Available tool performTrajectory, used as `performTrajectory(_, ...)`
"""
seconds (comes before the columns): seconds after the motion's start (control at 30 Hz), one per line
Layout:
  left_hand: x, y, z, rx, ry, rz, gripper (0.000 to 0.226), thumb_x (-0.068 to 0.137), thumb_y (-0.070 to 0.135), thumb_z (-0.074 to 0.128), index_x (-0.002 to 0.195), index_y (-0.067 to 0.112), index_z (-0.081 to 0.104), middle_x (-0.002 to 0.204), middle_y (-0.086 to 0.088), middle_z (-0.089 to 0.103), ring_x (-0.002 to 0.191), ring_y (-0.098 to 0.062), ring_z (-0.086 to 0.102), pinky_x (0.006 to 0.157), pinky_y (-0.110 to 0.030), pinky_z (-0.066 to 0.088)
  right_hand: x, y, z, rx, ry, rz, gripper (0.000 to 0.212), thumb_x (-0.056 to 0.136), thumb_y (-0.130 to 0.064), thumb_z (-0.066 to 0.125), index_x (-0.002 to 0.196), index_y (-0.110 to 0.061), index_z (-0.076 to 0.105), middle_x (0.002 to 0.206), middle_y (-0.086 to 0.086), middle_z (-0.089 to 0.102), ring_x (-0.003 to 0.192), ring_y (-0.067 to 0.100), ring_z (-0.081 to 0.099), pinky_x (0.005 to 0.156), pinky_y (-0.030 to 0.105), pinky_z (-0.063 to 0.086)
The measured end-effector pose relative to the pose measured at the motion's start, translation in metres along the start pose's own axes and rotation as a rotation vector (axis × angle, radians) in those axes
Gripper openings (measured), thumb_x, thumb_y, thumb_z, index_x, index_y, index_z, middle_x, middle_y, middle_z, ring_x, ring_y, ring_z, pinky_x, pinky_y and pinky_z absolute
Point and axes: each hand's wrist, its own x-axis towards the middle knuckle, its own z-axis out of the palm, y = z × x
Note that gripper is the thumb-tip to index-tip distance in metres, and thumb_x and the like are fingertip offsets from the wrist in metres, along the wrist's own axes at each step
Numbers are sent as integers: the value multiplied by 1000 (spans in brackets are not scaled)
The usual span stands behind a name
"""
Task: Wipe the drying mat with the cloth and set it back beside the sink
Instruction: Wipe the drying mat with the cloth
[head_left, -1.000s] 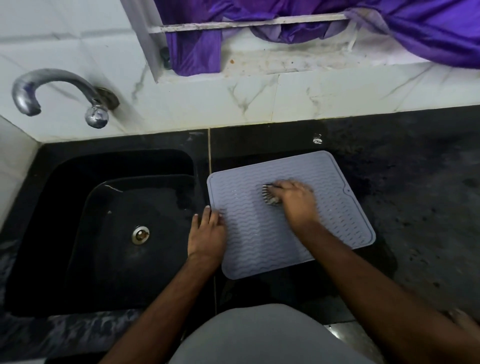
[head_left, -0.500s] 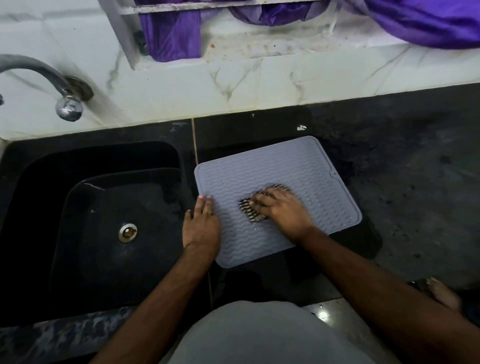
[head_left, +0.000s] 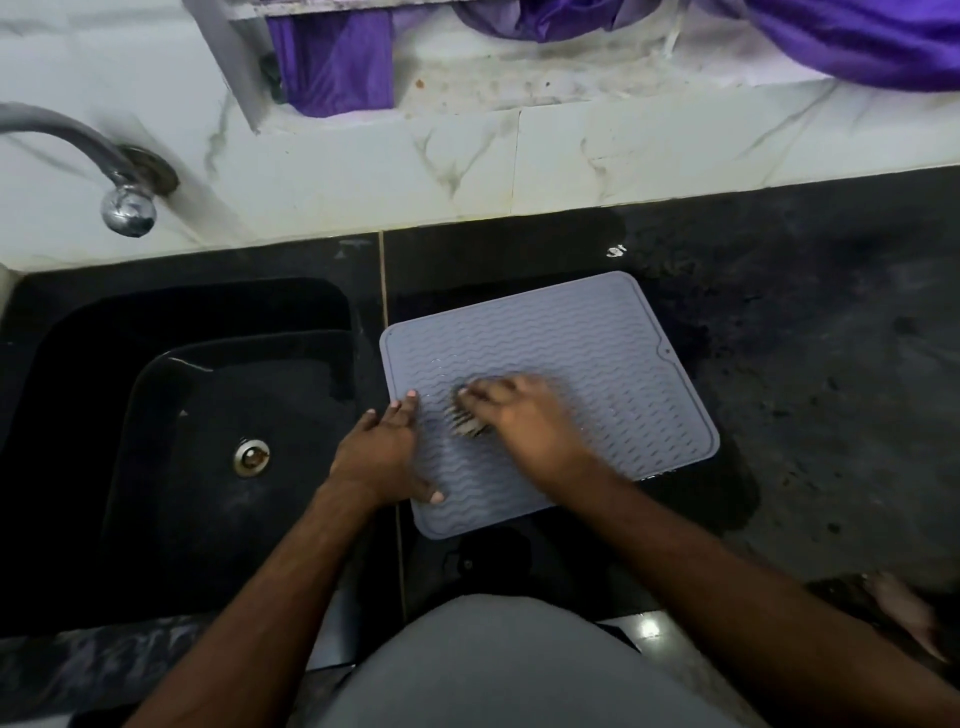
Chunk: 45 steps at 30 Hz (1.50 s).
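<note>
Grey drying mat (head_left: 571, 358) flat on dark counter (head_left: 805, 338), just right of black sink (head_left: 182, 415), slightly skewed, same spot as 0.5 s ago. Right hand (head_left: 524, 415) w/ fingers curled over small striped cloth (head_left: 467, 422), pressed on mat; shifted further left vs earlier, now near left hand (head_left: 382, 449), blurred. Left hand flat on mat's left edge, fingers straight, thumb spread onto mat; before, thumb tucked in. Tap (head_left: 104, 171) back left.
</note>
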Motion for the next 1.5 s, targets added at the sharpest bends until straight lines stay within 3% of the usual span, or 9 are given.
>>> performTrajectory(0.17, 4, 9, -4, 233, 2, -3, 121, 70, 75, 71, 161, 17, 19, 170, -9, -3, 156, -23, 7, 126, -48, 5, -6, -43, 41, 38, -92, -118, 46, 94, -33, 45, 138, -29, 57, 151, -4, 50, 137, 32, 46, 111, 47, 37)
performTrajectory(0.47, 8, 42, -2, 433, -137, -132, 133, 79, 47, 81, 150, -16, -11, 159, -36, -20, 153, -45, 1, 126, -52, 6, -29, 52, 33, -130, -75, -166, 47, 97, -29, 34, 134, -44, 59, 142, -13, 58, 133, 22, 52, 116, 44, 31)
performTrajectory(0.6, 7, 40, -1, 428, -143, -133, 133, 78, 50, 81, 153, -14, -8, 160, -34, -20, 154, -44, 0, 125, -52, 8, -43, 84, 24, -125, -26, -104, 47, 97, -31, 33, 132, -45, 61, 142, -13, 58, 134, 21, 50, 116, 41, 19)
performTrajectory(1.0, 3, 36, -1, 391, -108, -105, 134, 78, 55, 78, 152, -13, -11, 163, -29, -17, 155, -40, 1, 126, -48, 11, -79, 154, 0, -132, -37, 168, 44, 92, -36, 37, 120, -44, 71, 137, -11, 63, 130, 22, 55, 109, 41, 27)
performTrajectory(1.13, 1, 30, 0, 331, -88, -73, 133, 80, 55, 77, 153, -10, -13, 163, -27, -21, 155, -38, -1, 126, -47, 10, -77, 161, -8, 45, 71, 293, 43, 89, -35, 45, 121, -37, 72, 138, -7, 62, 131, 25, 54, 112, 39, 29)
performTrajectory(1.2, 1, 31, 0, 289, -96, -71, 136, 80, 53, 79, 150, -11, -19, 162, -26, -24, 155, -38, -4, 127, -47, 9, -75, 160, -17, 229, 150, 334, 47, 87, -17, 54, 130, -28, 68, 141, -1, 60, 129, 26, 53, 113, 40, 37)
performTrajectory(1.3, 0, 31, 1, 263, -96, -68, 139, 79, 52, 80, 149, -12, -22, 161, -26, -26, 155, -39, -7, 127, -46, 8, -79, 151, -28, 523, 380, 391, 62, 82, 16, 54, 138, -11, 61, 139, 6, 59, 128, 20, 55, 114, 28, 39)
performTrajectory(1.4, -2, 30, 0, 263, -89, -48, 130, 81, 52, 78, 154, -10, -11, 162, -27, -25, 154, -40, -7, 126, -47, 11, -79, 130, -33, 658, 449, 475, 56, 87, 15, 51, 140, -5, 57, 137, 3, 59, 129, 12, 52, 113, 15, 33)
performTrajectory(1.5, -7, 28, 0, 285, -38, -13, 121, 82, 55, 75, 158, -5, 2, 164, -25, -21, 155, -37, -4, 126, -47, 13, -73, 114, -28, 768, 379, 548, 53, 90, 9, 58, 141, -5, 56, 139, 6, 60, 130, 14, 52, 117, 32, 37)
